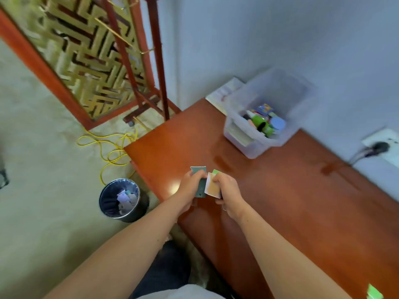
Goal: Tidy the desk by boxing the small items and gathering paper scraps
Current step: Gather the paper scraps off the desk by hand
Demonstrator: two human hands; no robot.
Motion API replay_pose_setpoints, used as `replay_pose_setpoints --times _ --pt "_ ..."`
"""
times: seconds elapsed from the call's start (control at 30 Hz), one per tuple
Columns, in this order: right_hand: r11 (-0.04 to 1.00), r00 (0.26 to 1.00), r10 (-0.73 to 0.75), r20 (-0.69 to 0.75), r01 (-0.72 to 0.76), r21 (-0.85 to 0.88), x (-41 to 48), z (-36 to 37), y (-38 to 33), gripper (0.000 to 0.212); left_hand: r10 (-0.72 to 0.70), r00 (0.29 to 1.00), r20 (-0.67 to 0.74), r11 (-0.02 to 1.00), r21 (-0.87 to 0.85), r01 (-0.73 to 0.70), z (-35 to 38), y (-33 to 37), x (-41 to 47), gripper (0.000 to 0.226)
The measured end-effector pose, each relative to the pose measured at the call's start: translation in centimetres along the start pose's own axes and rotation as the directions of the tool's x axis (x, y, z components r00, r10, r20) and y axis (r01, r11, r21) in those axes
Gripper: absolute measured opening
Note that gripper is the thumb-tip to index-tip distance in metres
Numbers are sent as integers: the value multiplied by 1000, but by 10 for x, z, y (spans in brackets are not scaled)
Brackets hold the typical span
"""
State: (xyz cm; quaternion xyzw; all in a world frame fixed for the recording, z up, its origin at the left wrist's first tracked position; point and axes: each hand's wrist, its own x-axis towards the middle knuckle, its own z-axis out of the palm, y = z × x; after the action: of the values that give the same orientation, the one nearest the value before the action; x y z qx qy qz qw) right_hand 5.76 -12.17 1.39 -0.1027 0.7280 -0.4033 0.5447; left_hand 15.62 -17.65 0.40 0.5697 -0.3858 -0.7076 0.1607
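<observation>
Both hands are together over the near left part of the brown desk [280,190]. My left hand [191,188] grips a dark green paper scrap [198,170]. My right hand [226,190] grips an orange and white scrap [212,186] with a light green piece [216,171] behind it. The scraps touch or overlap between the hands. A clear plastic box [244,137] stands at the back of the desk, holding several small items, among them a green bottle [262,124] and a pale blue lid [278,124].
A dark metal waste bin [110,203] with paper scraps inside stands on the floor left of the desk. A yellow cable [112,145] loops on the floor. A wooden lattice screen [86,57] leans at the back left. A wall socket [382,143] with a plug is at the right.
</observation>
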Motion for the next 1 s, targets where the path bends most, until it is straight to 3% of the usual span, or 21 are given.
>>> replay_pose_setpoints --times 0.23,0.37,0.47,0.57,0.7,0.83,1.0 --pt "992 984 20 180 3 -127 39 113 -45 11 -70 988 -141 987 -156 48 -105 25 45 2" --pt "987 970 99 220 -69 -142 64 173 -53 9 -106 971 -215 963 -264 46 -157 31 62 24" --pt "978 959 157 235 -118 -171 79 225 -55 3 -145 952 -271 928 -371 35 -196 29 71 23" --pt "950 949 172 263 -89 -299 90 279 -54 13 -207 923 -323 873 -487 25 -243 18 83 28" --pt "902 927 199 319 -45 -430 104 339 -34 15 -286 888 -361 823 -567 35 -303 -12 106 53" --pt "829 901 278 334 -49 -557 143 386 11 14 -356 870 -341 807 -582 102 -347 -61 141 15" --pt "749 877 362 316 -72 -659 210 416 85 8 -402 855 -328 801 -578 155 -376 -139 193 24"
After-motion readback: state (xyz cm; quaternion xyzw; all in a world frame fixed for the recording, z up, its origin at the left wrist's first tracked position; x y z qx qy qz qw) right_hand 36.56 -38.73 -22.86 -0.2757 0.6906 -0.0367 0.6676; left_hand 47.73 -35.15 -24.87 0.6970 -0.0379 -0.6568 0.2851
